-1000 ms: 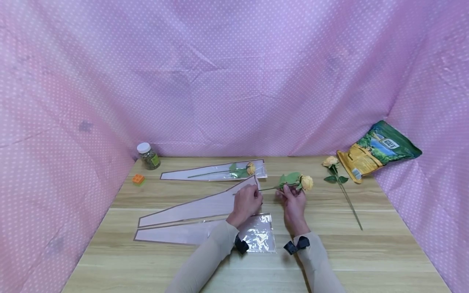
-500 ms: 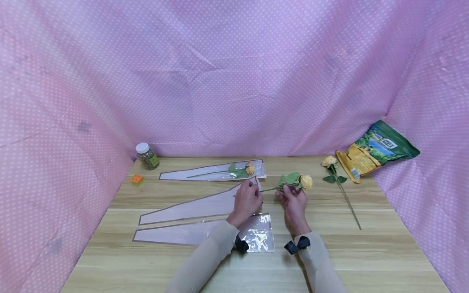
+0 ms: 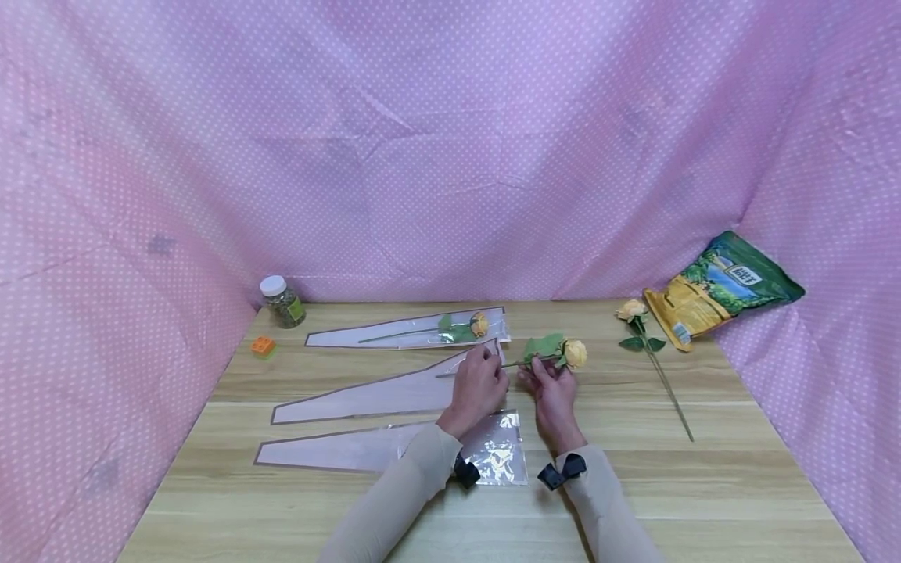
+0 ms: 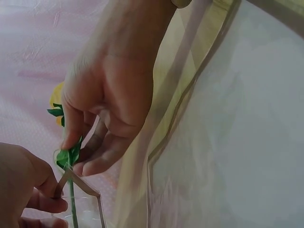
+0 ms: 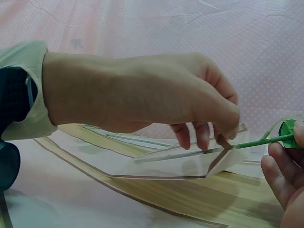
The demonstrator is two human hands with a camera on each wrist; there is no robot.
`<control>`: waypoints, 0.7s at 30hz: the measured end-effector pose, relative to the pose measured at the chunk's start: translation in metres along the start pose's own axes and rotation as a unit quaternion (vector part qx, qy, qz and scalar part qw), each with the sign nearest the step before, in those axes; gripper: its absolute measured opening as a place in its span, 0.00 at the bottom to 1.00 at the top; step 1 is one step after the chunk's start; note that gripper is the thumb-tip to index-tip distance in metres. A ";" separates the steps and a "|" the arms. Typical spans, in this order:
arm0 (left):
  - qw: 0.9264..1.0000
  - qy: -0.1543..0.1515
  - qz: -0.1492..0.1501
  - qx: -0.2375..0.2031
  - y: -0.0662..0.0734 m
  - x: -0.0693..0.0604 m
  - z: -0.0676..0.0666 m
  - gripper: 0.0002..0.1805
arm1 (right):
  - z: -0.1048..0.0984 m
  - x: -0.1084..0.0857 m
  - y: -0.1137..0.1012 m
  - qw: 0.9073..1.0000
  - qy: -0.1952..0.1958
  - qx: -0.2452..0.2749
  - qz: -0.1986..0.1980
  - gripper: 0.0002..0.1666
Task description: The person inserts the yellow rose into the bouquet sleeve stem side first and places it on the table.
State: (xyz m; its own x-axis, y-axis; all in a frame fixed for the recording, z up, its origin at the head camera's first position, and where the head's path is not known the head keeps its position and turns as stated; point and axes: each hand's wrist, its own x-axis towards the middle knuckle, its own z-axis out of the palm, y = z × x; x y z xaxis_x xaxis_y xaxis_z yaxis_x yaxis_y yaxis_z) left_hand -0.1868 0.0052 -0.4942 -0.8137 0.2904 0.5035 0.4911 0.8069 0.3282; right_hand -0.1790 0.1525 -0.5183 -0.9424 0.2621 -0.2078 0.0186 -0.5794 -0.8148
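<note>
My left hand [image 3: 479, 387] pinches the brown-edged mouth of a clear-and-white flower sleeve [image 3: 366, 397] with its fingertips. My right hand [image 3: 556, 395] holds a yellow rose [image 3: 575, 353] by its stem, just below the bloom and green leaves [image 3: 543, 346]. The stem passes through the sleeve's mouth, and its lower end lies inside. In the left wrist view, the left hand [image 4: 23, 178] grips the sleeve edge while the right hand [image 4: 114, 90] pinches the stem near a leaf [image 4: 69, 156]. The right wrist view shows the green stem [image 5: 259, 142] entering the raised opening.
A second sleeve [image 3: 331, 453] lies under my left forearm. Behind, a sleeve [image 3: 338, 338] contains another rose [image 3: 479, 324]. At right lie a loose rose [image 3: 631, 311] and a green-yellow bag [image 3: 732, 281]. A white-lidded jar [image 3: 284, 303] and orange-green blocks [image 3: 263, 346] stand at left.
My right hand has moved left with the rose, sliding its stem deeper into the sleeve. The sleeve's narrow end has shifted slightly away from me; my left hand keeps its pinch.
</note>
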 end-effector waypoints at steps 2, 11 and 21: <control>1.000 0.005 0.007 0.005 0.000 0.000 0.000 0.03 | 0.001 0.000 0.000 1.000 -0.002 -0.003 0.005 0.13; 1.000 -0.005 0.009 0.019 0.002 0.001 0.000 0.04 | -0.007 0.007 -0.013 1.000 0.002 -0.013 -0.003 0.15; 0.998 -0.040 0.009 0.038 0.006 0.007 -0.002 0.05 | -0.007 0.005 -0.005 0.999 -0.012 -0.019 0.031 0.11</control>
State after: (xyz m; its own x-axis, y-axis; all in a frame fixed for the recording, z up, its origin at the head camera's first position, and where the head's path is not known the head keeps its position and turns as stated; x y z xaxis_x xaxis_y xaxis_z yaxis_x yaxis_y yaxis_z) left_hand -0.1888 0.0114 -0.4870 -0.8286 0.3435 0.4421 0.4835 0.8372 0.2557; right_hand -0.1813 0.1619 -0.5195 -0.9470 0.2066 -0.2459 0.0899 -0.5645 -0.8206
